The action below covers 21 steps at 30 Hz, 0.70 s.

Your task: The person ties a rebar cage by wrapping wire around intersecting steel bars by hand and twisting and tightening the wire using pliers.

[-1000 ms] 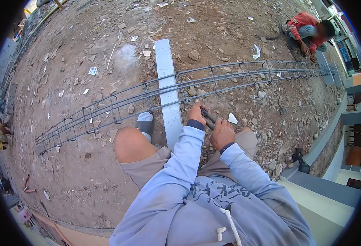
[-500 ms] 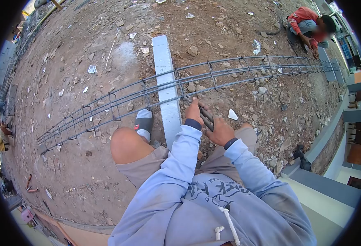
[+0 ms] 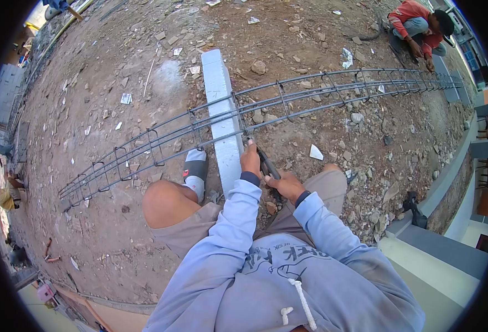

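Observation:
A long cage of steel bars [image 3: 310,94] with square ties lies across a pale, light-blue beam [image 3: 218,88]. Dark long-handled pliers [image 3: 269,166] reach up to the cage's lower bar, just right of the beam. My left hand [image 3: 250,159] is closed near the head of the pliers, close to that bar. Lower and to the right, my right hand [image 3: 288,185] is closed round the handle. The tool's jaws are too small to make out at the bar.
A co-worker [image 3: 418,30] in a red top crouches at the cage's far right end, hands near the bars. Stones and white shards [image 3: 316,152] litter the dirt. A concrete ledge [image 3: 448,166] runs along the right. Other people [image 3: 7,193] are at the far left.
Both my hands have shifted slightly left with the pliers, and the right hand has dropped a little lower. The view has shifted slightly.

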Motion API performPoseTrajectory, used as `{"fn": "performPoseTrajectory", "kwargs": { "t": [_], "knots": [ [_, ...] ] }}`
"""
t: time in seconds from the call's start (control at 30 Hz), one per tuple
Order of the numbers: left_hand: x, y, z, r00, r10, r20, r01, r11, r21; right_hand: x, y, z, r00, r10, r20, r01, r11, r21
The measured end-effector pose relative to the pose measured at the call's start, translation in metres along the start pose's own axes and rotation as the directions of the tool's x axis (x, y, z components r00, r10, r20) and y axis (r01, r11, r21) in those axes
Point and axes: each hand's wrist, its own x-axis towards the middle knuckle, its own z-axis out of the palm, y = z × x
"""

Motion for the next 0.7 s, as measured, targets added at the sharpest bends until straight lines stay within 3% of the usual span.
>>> {"fn": "performPoseTrajectory", "kwargs": {
  "t": [0.1,0.2,0.27,0.3,0.4,0.5,0.6,0.67,0.7],
  "knots": [
    [0.010,-0.016,-0.002,0.997,0.071,0.037,-0.074,0.994,0.077,-0.001,0.017,-0.005,0.995,-0.076,-0.066,0.084,0.988,0.126],
    [0.029,-0.028,-0.004,0.993,0.116,0.038,-0.121,0.964,0.235,-0.008,0.018,-0.016,0.990,-0.108,-0.094,0.120,0.985,0.127],
    [0.029,-0.022,-0.007,0.995,0.071,0.069,-0.091,0.924,0.371,-0.006,0.024,-0.026,0.990,-0.099,-0.104,0.098,0.995,-0.014],
    [0.020,-0.017,-0.002,0.998,0.034,0.056,-0.051,0.942,0.332,-0.004,0.027,-0.031,0.990,-0.094,-0.107,0.085,0.993,-0.084],
    [-0.013,0.010,0.011,0.992,-0.104,0.069,0.080,0.954,0.289,-0.002,0.033,-0.044,0.998,-0.031,-0.059,0.032,0.999,0.007],
    [-0.016,0.025,0.009,0.987,-0.103,0.123,0.063,0.953,0.296,-0.013,0.028,-0.056,0.985,0.012,-0.171,-0.003,0.999,0.053],
    [-0.020,0.044,0.011,0.982,0.061,0.177,-0.118,0.936,0.333,0.005,0.061,-0.073,0.963,-0.131,-0.237,0.199,0.937,0.289],
    [-0.027,0.052,0.018,0.969,0.146,0.200,-0.211,0.910,0.356,-0.018,0.018,-0.094,0.939,-0.116,-0.325,0.208,0.941,0.265],
    [-0.022,0.050,0.018,0.956,0.185,0.228,-0.265,0.879,0.397,-0.006,0.017,-0.108,0.827,-0.273,-0.492,0.303,0.953,-0.020]
  ]
}}
